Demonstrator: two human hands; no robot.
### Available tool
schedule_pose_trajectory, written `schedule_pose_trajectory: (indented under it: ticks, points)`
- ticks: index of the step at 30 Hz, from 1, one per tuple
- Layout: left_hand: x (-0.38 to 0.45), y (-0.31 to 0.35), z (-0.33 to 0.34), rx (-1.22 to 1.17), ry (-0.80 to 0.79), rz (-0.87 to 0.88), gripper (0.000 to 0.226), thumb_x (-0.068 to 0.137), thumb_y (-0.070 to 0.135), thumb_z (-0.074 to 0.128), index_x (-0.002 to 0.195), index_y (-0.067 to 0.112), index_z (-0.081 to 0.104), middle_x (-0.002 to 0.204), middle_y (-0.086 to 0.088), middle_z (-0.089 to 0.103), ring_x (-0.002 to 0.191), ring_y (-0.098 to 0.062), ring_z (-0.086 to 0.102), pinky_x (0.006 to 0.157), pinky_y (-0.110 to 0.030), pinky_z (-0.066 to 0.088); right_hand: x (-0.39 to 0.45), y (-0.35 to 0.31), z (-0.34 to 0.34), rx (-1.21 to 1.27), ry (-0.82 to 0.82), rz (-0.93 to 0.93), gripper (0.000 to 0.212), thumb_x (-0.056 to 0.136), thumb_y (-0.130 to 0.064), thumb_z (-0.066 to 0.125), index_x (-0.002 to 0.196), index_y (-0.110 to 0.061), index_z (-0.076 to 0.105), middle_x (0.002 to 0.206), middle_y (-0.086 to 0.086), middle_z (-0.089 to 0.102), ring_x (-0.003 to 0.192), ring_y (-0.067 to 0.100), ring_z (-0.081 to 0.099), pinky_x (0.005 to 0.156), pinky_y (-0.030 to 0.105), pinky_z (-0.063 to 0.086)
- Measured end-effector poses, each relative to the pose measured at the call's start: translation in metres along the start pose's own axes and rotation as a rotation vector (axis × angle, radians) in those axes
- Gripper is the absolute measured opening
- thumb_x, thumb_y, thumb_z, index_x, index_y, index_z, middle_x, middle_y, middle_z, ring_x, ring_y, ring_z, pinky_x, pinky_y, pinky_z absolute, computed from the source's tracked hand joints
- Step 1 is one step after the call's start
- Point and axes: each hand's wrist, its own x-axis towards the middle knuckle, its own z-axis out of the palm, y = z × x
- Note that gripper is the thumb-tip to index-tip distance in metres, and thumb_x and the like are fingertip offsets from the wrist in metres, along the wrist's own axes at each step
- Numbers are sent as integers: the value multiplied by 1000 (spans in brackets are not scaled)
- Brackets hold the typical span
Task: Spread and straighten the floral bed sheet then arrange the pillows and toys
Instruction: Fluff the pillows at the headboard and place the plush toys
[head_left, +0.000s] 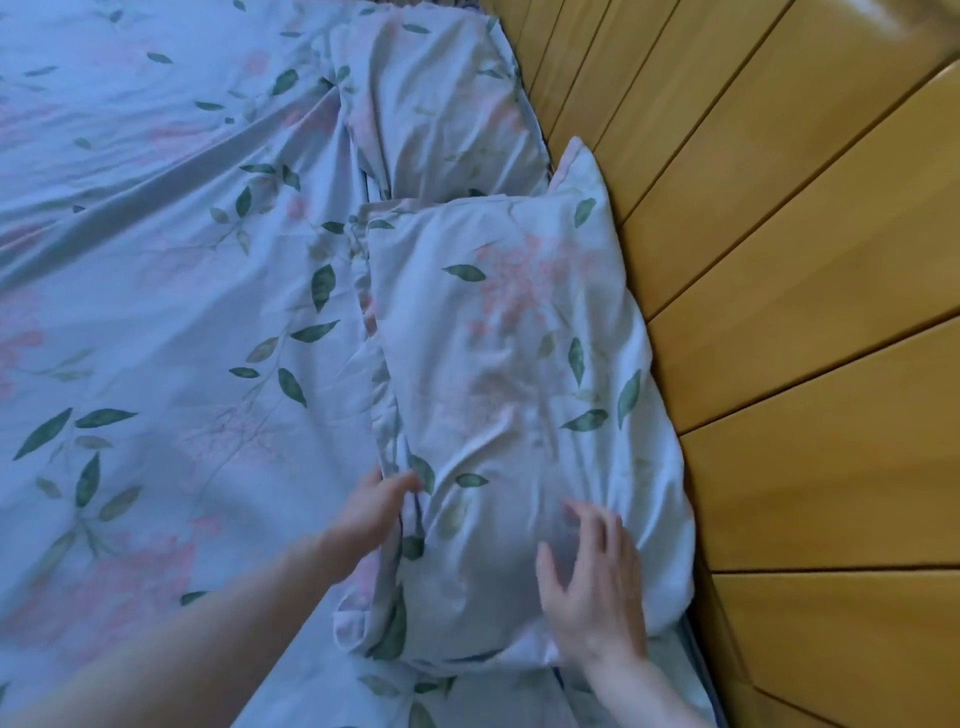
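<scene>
Fingers of the left hand (371, 512) are pressed at the near pillow (519, 395) edge, nothing clearly gripped; the right hand (592, 582) is laid flat, fingers spread. That pillow is set against the wooden headboard (779, 291) on the floral sheet (156, 312). Soft, light stuffing is judged; corners are best taken.

No text, label, brand, number or sign can be read anywhere.

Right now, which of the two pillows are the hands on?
The near pillow, lying against the wooden headboard. The right hand rests flat on it and the left hand is at its edge. The far pillow is untouched.
</scene>
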Motion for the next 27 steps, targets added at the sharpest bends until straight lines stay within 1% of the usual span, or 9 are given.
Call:
schedule_pose_trajectory:
  ticks: [3, 6, 9, 11, 13, 16, 19, 23, 27]
  points:
    - [19, 37, 10, -164, 36, 107, 46, 86, 45, 71, 127, 31, 56, 119, 9, 61, 109, -20, 59, 96, -40, 45, 64, -35, -22, 143, 171, -150, 56, 95, -46, 48, 147, -25, 43, 149, -1, 42, 136, 21, 41, 109, 39, 37]
    - [26, 47, 22, -232, 38, 172, 49, 87, 46, 76, 130, 27, 62, 121, 11, 70, 110, -16, 66, 103, -40, 50, 123, -65, -21, 63, 156, -265, 63, 98, -49, 43, 157, -31, 29, 165, -1, 22, 150, 21, 23, 120, 41, 22]
    - [29, 43, 26, -277, 57, 170, 39, 90, 27, 78, 126, 18, 66, 113, -1, 76, 100, -24, 74, 94, -44, 59, 135, -40, -4, -144, -45, -19, 69, 102, -58, 29, 162, -29, 13, 171, 0, 2, 156, 25, 1, 126, 50, 7]
    - [30, 41, 24, -268, 20, 146, 36, 91, 20, 77, 125, 16, 64, 109, -5, 76, 93, -25, 75, 80, -38, 62, 106, -21, 14, -266, -157, 205, 74, 102, -62, 17, 163, -24, -1, 171, 4, -9, 156, 30, -11, 125, 54, 0]
    - [29, 39, 20, -212, -1, 131, 31, 94, 16, 73, 124, 16, 64, 104, -4, 76, 87, -22, 75, 68, -31, 61, 66, -20, 34, -306, -223, 253, 77, 101, -61, 11, 162, -19, -10, 169, 9, -17, 154, 36, -17, 124, 57, -4]
    - [33, 33, 18, -191, -2, 118, 29, 97, 14, 69, 125, 15, 65, 106, -7, 76, 90, -25, 74, 71, -33, 61, 47, -42, 38, -121, -239, 55, 75, 98, -56, 20, 162, -25, -2, 170, -1, -12, 155, 28, -13, 124, 56, -4]
    - [36, 31, 17, -185, -36, 116, 28, 97, 16, 69, 124, 19, 66, 106, -5, 77, 92, -26, 76, 76, -36, 62, 94, -50, 13, -26, -48, -210, 63, 99, -51, 30, 159, -37, 19, 169, -11, 6, 156, 14, 2, 126, 51, 1]
    - [44, 32, 9, -139, -108, 98, 28, 97, 23, 69, 124, 26, 64, 103, -1, 79, 90, -26, 77, 79, -41, 63, 124, -21, 4, -191, -153, 194, 70, 104, -57, 20, 163, -24, 3, 171, 2, -6, 157, 21, -7, 126, 51, 0]
    - [45, 35, 10, -125, -142, 94, 32, 97, 33, 68, 128, 32, 58, 111, 4, 75, 94, -23, 75, 76, -38, 62, 60, -23, 34, -192, -267, 40, 73, 101, -57, 18, 163, -23, 2, 171, 1, -6, 157, 20, -7, 127, 49, -1]
